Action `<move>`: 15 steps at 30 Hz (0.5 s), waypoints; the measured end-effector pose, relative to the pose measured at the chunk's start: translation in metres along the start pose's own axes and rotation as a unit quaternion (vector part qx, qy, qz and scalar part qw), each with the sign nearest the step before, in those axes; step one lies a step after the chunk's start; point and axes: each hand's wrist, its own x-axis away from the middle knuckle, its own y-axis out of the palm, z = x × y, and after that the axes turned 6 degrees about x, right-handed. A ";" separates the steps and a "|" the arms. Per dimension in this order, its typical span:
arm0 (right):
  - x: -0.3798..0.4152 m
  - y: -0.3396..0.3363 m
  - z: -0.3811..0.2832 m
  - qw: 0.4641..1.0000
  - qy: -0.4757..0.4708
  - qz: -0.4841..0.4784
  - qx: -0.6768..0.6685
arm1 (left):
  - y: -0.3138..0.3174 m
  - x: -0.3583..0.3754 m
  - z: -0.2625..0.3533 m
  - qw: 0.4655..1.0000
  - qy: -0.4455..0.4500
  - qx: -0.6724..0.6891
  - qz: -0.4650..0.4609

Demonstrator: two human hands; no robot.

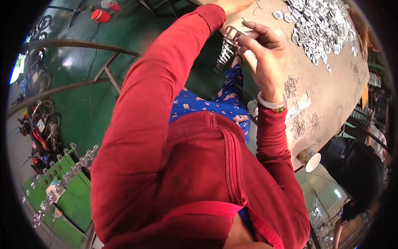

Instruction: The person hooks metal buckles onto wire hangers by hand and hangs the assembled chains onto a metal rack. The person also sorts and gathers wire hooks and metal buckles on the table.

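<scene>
My right hand point(267, 52) comes over the table edge with its fingers bent and closed on a hanging string of shiny metal buckles point(225, 54). The nearest buckle frame lies by the thumb and fingertips. My left hand point(235, 6) is at the top of the view, above the buckles, and its fingers are cut off by the frame edge. On the table point(331, 97), a large pile of silver buckles point(319, 29) spreads beyond my right hand. Small heaps of thin bent wire pieces point(290, 86) lie nearer to my right sleeve.
A paper cup point(310, 159) is at the table's near edge. Someone in dark clothing point(354, 166) is at the right. To the left are metal rails point(78, 43), motorcycles point(43, 124) and red containers point(100, 16). A green bench with metal fittings point(68, 195) is at lower left.
</scene>
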 end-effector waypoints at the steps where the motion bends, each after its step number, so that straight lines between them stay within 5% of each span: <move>1: -0.002 0.001 -0.003 1.000 -0.003 0.000 -0.024 | -0.002 -0.023 -0.020 0.990 0.087 -0.108 -0.019; 2: -0.004 0.000 -0.005 1.000 -0.008 -0.001 -0.020 | -0.004 -0.035 -0.043 0.961 0.171 -0.215 -0.038; 3: -0.005 0.000 -0.007 1.000 -0.031 0.000 -0.003 | -0.019 -0.014 -0.019 0.854 0.401 -0.331 0.001; 4: -0.006 0.000 -0.009 0.998 -0.055 0.002 0.013 | -0.021 -0.001 0.012 0.921 0.354 -0.162 -0.003; 5: -0.005 0.001 -0.010 0.997 -0.066 0.014 0.032 | -0.025 0.019 0.045 0.951 0.266 -0.157 0.033; 6: -0.006 0.000 -0.011 0.996 -0.075 0.013 0.044 | -0.028 0.038 0.072 0.971 0.176 -0.148 0.068; 8: -0.006 0.003 -0.014 0.996 -0.079 0.026 0.039 | -0.040 0.084 0.125 0.974 0.198 -0.039 0.108; 9: -0.008 0.003 -0.013 0.996 -0.082 0.021 0.031 | -0.040 0.104 0.144 0.990 0.089 0.062 0.094; 10: -0.008 0.003 -0.012 0.996 -0.086 0.018 0.025 | -0.047 0.120 0.158 0.991 0.118 -0.021 0.065; 12: -0.002 0.008 -0.021 0.996 -0.079 0.035 0.030 | -0.038 0.146 0.172 0.987 0.108 0.115 0.043; 14: 0.007 0.014 -0.027 0.996 -0.080 0.040 -0.005 | -0.039 0.149 0.152 0.953 0.264 -0.114 0.092; 15: 0.010 0.014 -0.028 0.997 -0.060 0.041 -0.001 | -0.035 0.153 0.146 0.939 0.275 -0.172 0.117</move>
